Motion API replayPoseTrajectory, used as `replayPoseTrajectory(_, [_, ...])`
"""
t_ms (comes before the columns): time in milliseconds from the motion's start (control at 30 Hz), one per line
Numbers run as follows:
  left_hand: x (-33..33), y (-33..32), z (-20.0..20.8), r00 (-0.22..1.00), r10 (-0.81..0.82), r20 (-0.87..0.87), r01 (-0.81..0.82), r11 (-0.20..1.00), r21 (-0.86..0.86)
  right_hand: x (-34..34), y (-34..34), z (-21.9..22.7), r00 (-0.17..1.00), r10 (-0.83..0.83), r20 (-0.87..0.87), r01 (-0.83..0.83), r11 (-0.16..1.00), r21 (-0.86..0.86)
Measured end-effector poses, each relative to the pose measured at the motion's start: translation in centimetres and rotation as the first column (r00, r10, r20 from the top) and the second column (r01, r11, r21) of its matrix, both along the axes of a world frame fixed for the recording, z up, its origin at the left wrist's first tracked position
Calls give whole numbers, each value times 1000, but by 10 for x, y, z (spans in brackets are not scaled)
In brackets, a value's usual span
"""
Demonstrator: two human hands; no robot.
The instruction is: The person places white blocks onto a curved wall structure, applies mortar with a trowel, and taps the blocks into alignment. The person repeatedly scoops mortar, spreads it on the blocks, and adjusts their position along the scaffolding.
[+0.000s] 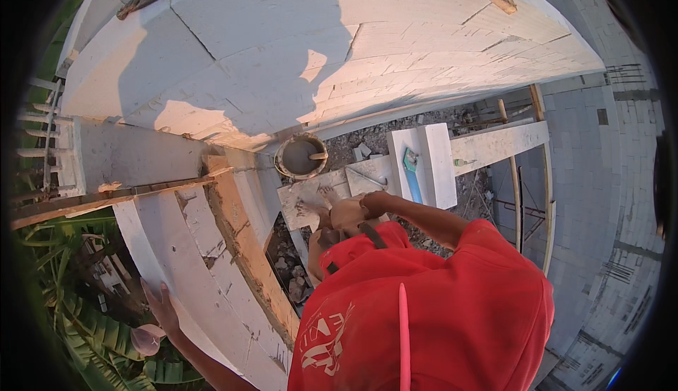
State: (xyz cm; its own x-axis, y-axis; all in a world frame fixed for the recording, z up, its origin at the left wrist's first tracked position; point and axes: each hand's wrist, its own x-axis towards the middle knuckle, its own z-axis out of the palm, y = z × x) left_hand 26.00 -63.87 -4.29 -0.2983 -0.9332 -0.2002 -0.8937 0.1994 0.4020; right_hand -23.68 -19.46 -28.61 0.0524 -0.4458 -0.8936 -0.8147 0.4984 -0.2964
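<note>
My left hand (162,308) lies against the outer edge of a pale block wall (212,271) at the lower left, fingers stretched out and holding nothing. My right hand (374,205) rests at my bent knee; its fingers are too small and partly hidden to tell whether they are closed. Ahead of my bare feet (311,204) stands a bucket (301,157) of grey wet mix, with a light handle-like piece at its right side. To the right, a blue and green hand tool (412,173) lies on white blocks (439,165). A thin metal tool (366,177) lies on the boards.
A tall pale block wall (424,52) curves across the front, with my shadow on it. Timber planks (251,250) run along the left wall. Rubble (289,267) lies below the boards. Wooden poles (514,172) stand at the right, and plants (92,334) grow beyond the left wall.
</note>
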Motion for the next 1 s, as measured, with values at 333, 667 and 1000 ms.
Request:
replayPoseTrajectory(333, [20, -20, -3, 983, -92, 159, 83, 994, 65, -32, 214, -98, 387, -922, -14, 866, 369, -338])
replayPoseTrajectory(667, [-78, -1, 22, 996, 71, 44, -80, 971, 224, -5, 174, -377, -218, -975, 31, 959, -208, 193])
replayPoseTrajectory(1000, [-49, 39, 32, 897, 424, -121, -405, 901, 157, -24, 145, -716, -796, -604, -42, 606, -794, -54])
